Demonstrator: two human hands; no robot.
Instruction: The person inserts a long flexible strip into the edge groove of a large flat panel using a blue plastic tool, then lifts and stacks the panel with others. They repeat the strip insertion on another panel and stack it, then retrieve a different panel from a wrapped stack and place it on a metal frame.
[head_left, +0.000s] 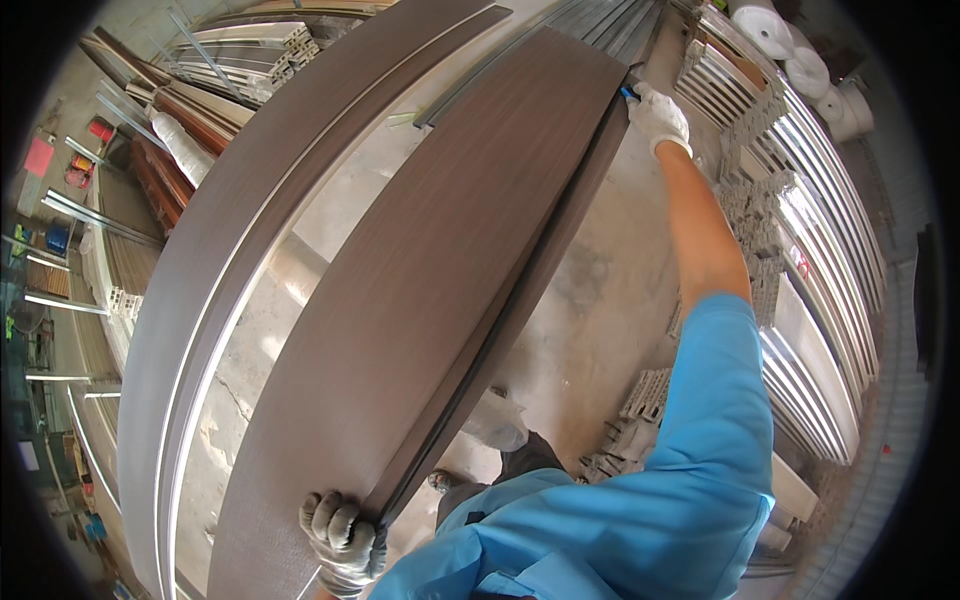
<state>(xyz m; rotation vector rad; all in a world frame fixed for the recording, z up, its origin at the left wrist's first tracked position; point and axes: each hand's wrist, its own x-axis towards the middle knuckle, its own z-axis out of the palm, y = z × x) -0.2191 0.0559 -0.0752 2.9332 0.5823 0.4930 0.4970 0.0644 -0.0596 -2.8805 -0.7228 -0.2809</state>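
A long brown panel (pixel 440 230) with a fine grain runs from the near left to the far right. A black strip or groove (pixel 490 320) follows its right edge. My left hand (pixel 342 545), in a grey glove, is closed on the panel's near end beside the black line, fingers curled against it. My right arm is stretched far out. My right hand (pixel 658 112), in a white glove, is closed around a small blue tool (pixel 628 92) at the panel's far right corner. Most of that tool is hidden by the fingers, so its kind cannot be made out.
A second long brown panel (pixel 240 230) with a pale edge lies to the left. Stacked white profiles (pixel 800 260) line the right side, with white rolls (pixel 765 30) behind. Metal lengths (pixel 610 30) lie at the far end. Racks of boards (pixel 200 110) stand at the left.
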